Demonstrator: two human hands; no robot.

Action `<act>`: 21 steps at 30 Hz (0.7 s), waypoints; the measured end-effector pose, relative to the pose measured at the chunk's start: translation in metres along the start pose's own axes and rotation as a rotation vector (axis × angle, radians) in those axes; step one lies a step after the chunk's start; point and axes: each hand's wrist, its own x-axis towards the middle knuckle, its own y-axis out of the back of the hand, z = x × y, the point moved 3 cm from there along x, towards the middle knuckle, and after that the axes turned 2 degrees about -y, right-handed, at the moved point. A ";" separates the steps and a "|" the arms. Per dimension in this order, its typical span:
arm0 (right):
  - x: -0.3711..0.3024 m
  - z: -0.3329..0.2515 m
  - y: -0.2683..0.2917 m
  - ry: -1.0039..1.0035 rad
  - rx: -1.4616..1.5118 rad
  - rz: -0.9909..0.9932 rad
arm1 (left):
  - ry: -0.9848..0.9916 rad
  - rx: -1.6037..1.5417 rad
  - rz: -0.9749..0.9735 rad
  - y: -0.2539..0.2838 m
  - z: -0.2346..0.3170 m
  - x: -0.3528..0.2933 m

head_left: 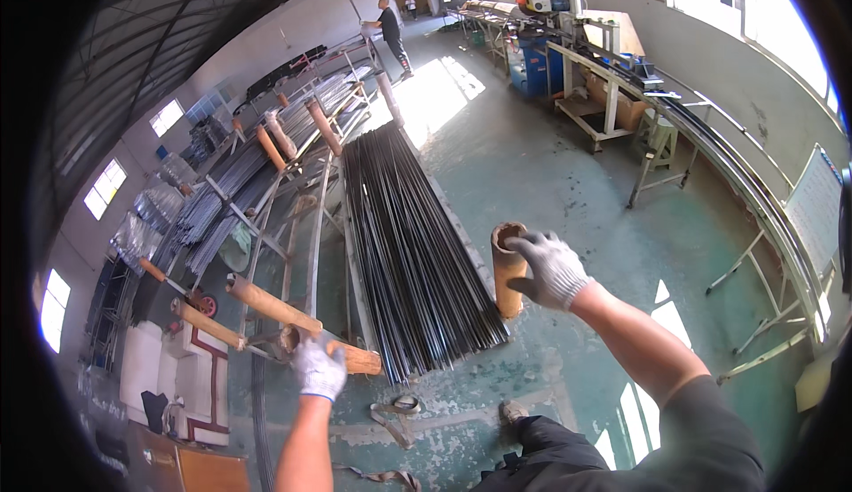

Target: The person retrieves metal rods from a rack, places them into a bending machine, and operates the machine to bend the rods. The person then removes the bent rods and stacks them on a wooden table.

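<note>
Brown tube post [508, 268] upright at near right corner of the rod bundle, right hand [550, 268] in a white knit glove wrapped round its top, fingers [532, 245] closed over the rim. Left hand [318, 369], gloved too, fingers curled shut on the end of a lower brown post [342, 354] lying tilted at the near left corner of the rack. Bundle of long dark metal rods [404, 244] between the two hands, running away across the steel rack [306, 226]. More brown posts [266, 301] angled up along the rack's left side. Bright silvery bars [222, 195] stacked further left. Strap [399, 408] on the green floor [550, 164] near a shoe [512, 413]. Another person [391, 35] standing far off at the rack's far end. Long workbench surface [612, 57] with a saw along the right wall.
</note>
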 end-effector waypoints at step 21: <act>0.091 0.022 -0.074 -0.154 -0.262 -0.204 | -0.073 0.449 -0.017 -0.117 -0.110 0.055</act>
